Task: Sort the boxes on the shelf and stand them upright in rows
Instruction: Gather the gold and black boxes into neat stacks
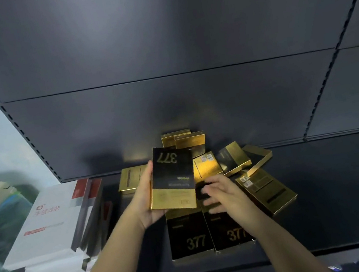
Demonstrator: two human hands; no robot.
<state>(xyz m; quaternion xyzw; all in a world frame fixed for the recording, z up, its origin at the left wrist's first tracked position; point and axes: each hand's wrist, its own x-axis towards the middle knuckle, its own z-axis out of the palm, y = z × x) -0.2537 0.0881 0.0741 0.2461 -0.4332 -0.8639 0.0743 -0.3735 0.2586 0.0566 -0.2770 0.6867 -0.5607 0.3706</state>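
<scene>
Two black-and-gold "377" boxes [209, 231] flat at shelf [322, 196] front, left hand [146, 199] gripping one raised box [172, 179] with print inverted, right hand [225, 193] spread, empty, over jumbled gold boxes [235, 160], white cartons [54, 222] far left

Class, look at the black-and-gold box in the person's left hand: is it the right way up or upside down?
Upside down. On the held box, gripped by the left hand, the "377" reads inverted and the gold band faces the person.
</scene>
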